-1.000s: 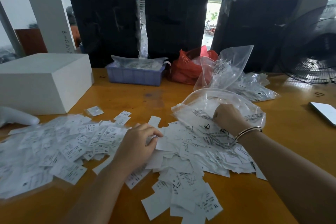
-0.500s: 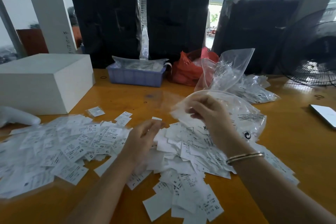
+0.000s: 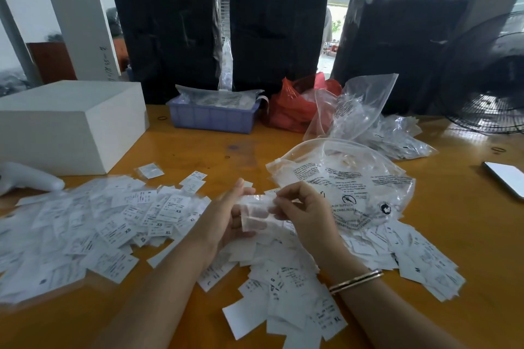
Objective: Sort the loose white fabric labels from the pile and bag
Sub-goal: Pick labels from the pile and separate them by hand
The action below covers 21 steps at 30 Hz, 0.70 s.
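Loose white fabric labels [image 3: 93,232] with printed size letters cover the wooden table [image 3: 198,150] in a wide pile from the left to the front right. A large clear plastic bag [image 3: 343,181] with black print lies open just beyond my hands. Between my hands I hold a small see-through packet [image 3: 256,212] above the pile. My left hand [image 3: 226,215] supports it with the thumb up on its left side. My right hand [image 3: 300,210] pinches its right edge with thumb and fingertips.
A white box [image 3: 68,122] stands at the left, a white handheld device [image 3: 31,178] before it. At the back are a blue tray [image 3: 212,116], a red bag [image 3: 295,110], clear bags [image 3: 368,122] and black bundles [image 3: 278,37]. A fan [image 3: 487,79] and phone [image 3: 507,181] sit right.
My right hand came out of the large clear bag and moved left to meet my left hand. My left hand lifted off the pile. Both now hold a small see-through packet.
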Motion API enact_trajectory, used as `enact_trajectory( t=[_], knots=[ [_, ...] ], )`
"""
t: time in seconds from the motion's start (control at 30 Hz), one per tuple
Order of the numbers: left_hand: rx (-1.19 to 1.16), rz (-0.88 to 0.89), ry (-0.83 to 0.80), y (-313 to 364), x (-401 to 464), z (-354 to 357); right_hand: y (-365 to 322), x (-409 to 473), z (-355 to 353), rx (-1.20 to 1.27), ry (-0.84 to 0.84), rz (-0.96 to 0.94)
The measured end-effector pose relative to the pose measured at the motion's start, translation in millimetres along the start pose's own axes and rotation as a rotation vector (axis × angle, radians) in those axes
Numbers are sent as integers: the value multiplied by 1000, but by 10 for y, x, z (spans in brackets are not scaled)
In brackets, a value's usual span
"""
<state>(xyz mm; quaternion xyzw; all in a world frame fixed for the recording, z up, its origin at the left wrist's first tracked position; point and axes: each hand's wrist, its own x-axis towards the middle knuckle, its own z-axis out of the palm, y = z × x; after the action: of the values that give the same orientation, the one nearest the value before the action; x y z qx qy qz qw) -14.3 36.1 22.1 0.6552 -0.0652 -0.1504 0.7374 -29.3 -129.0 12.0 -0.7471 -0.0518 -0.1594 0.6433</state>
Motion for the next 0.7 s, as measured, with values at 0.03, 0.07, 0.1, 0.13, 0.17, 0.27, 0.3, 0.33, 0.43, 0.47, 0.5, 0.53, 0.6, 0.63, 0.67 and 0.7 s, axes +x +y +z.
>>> enact_trajectory(
  t=[0.03, 0.07, 0.1, 0.13, 0.17, 0.27, 0.3, 0.33, 0.43, 0.47, 0.5, 0.53, 0.6, 0.63, 0.67, 0.7],
  knots=[
    [-13, 10, -2, 5, 0, -2, 1, 0, 0, -28, 17, -14],
    [-29, 29, 1, 19, -7, -5, 3, 1, -2, -48, 33, -25],
    [-25, 51, 9, 27, -9, -11, 5, 2, -3, -59, 47, -30],
    [4, 68, 20, 32, -8, -15, 11, 2, -4, -65, 59, -33],
    [50, 85, 34, 23, 0, -21, 13, 1, -3, -75, 67, -36],
    [119, 111, 129, -27, 27, -37, 14, 5, 0, -103, 97, -65],
    [115, 116, 170, -43, 42, -55, 11, 13, -6, -88, 122, -77],
    [99, 118, 217, -50, 52, -74, 12, 24, -21, -62, 147, -84],
    [0, 127, 363, -46, 79, -130, 5, 36, -60, 29, 152, -38],
    [-40, 127, 398, -44, 88, -141, 1, 28, -52, 49, 124, -9],
    [-64, 126, 429, -38, 98, -147, -6, 15, -28, 46, 94, 10],
    [-67, 129, 452, -35, 105, -147, -13, 1, -1, -1, 75, 16],
    [-26, 151, 477, -35, 116, -145, -28, -35, 54, -234, 39, -31],
    [-1, 168, 484, -38, 121, -145, -30, -57, 89, -388, -13, -91],
    [15, 185, 491, -41, 121, -144, -19, -76, 117, -563, -83, -179],
    [31, 202, 502, -46, 122, -144, -9, -96, 149, -744, -163, -266]
  ],
)
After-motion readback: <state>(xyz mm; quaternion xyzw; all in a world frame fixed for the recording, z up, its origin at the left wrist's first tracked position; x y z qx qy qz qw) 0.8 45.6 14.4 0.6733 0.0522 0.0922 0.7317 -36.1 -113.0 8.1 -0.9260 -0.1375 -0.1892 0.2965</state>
